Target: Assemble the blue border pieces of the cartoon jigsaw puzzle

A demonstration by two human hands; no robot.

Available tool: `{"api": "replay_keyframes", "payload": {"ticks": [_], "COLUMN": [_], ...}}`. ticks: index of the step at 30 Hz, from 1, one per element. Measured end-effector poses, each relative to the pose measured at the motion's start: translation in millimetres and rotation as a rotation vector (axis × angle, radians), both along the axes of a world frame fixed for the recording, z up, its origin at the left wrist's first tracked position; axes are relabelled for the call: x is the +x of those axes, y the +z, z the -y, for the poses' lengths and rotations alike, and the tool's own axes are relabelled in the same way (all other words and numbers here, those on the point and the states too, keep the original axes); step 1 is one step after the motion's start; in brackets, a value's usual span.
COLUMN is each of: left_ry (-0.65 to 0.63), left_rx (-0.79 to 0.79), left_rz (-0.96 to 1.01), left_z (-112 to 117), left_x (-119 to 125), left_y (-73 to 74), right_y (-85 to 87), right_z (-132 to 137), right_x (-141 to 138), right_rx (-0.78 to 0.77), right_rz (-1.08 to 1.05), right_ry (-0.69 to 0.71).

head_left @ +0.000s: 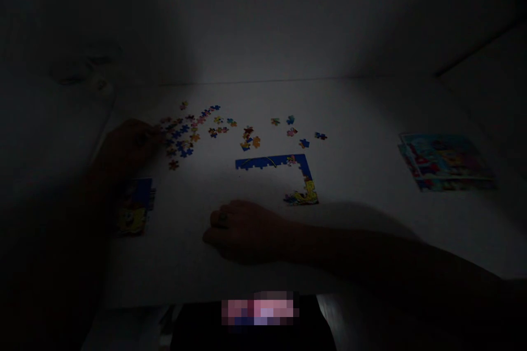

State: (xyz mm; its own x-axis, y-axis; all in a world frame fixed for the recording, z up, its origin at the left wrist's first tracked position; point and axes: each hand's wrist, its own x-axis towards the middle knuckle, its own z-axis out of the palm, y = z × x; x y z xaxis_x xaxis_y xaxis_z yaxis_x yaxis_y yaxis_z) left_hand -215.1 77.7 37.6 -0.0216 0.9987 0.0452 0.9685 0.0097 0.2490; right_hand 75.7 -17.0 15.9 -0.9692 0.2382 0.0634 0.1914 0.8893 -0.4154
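Observation:
The scene is dim, and a white table (362, 219) is lit from above. My left hand (129, 145) reaches to the left edge of a scatter of loose jigsaw pieces (187, 134), its fingertips at or touching them. Whether it holds a piece is hidden in the dark. My right hand (242, 230) rests curled on the table, holding nothing, just below an L-shaped assembled jigsaw section (274, 163) with a blue border. Several more loose pieces (290, 127) lie above that section. A small assembled section (135, 205) lies beside my left forearm.
A colourful picture card or puzzle box (444, 162) lies at the table's right. A pale wall (263, 22) rises behind the table's far edge. A dark object (259, 323) with a pixelated patch sits at the near edge.

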Motion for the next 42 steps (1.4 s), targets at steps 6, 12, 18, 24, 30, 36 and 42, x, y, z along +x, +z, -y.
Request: {"api": "replay_keyframes", "payload": {"ticks": [6, 12, 18, 24, 30, 36, 42], "left_ry": [0.053, 0.017, -0.019, -0.044, -0.080, -0.090, -0.258], "left_rx": [0.039, 0.048, 0.043, 0.059, 0.059, 0.119, 0.185], "left_rz": [-0.009, -0.013, -0.001, 0.007, 0.001, 0.031, 0.030], "left_z": [0, -2, -7, -10, -11, -10, -11], "left_x": [-3, -9, -15, -19, -25, -23, -22], "left_y": [0.7, -4.5, -10.9, -17.2, -22.2, -23.3, -31.9], "right_y": [-6.1, -4.8, -4.6, -8.6, -8.6, -11.7, -13.1], "right_z": [2, 1, 3, 3, 4, 5, 6], "right_x": [1, -1, 0, 0, 0, 0, -1], "right_rx": [0.026, 0.019, 0.038, 0.045, 0.037, 0.056, 0.053], "right_rz": [-0.047, -0.049, -0.052, -0.075, -0.072, -0.095, -0.104], "right_ry": [-0.012, -0.017, -0.030, -0.030, -0.039, -0.041, -0.065]}}
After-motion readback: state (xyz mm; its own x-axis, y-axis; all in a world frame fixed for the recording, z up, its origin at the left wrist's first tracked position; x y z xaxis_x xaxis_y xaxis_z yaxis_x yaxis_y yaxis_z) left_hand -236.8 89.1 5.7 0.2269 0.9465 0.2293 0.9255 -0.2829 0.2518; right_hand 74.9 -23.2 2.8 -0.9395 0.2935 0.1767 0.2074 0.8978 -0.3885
